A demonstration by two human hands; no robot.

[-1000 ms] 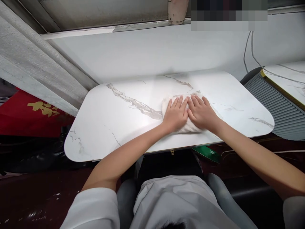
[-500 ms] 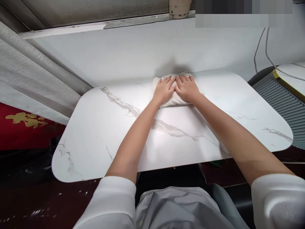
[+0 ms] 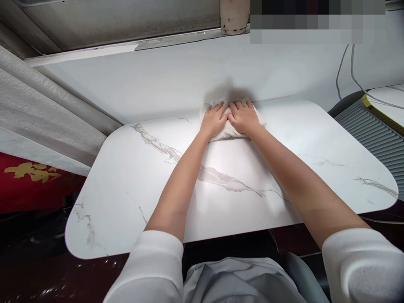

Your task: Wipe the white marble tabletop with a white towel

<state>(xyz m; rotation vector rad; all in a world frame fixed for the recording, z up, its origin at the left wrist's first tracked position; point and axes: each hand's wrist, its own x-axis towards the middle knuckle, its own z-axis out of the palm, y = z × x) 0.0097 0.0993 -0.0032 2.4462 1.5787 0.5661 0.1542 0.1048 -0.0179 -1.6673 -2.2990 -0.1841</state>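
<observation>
A folded white cloth [image 3: 232, 133], thick like a towel, lies at the far edge of the white marble-patterned table [image 3: 151, 176], close to the wall. My left hand [image 3: 215, 120] rests flat on its left part, fingers stretched out and slightly apart. Beside it, my right hand [image 3: 243, 117] presses on the right part, fingers also extended and pointing at the wall. The two thumbs come close together over the middle. Both arms reach straight out across the table, and much of the cloth is hidden beneath the hands.
Behind the table rises a white wall [image 3: 126, 84] with a sill, where a beige cup [image 3: 234, 19] stands. A whitish curtain [image 3: 41, 109] hangs at left above red fabric [image 3: 34, 181]. To the right are a grey ribbed panel [image 3: 375, 134] and thin cables [image 3: 353, 67].
The camera view has shifted, so the table and sill sit lower in the picture. Relative to the table, both hands and the cloth have slid slightly toward the wall.
</observation>
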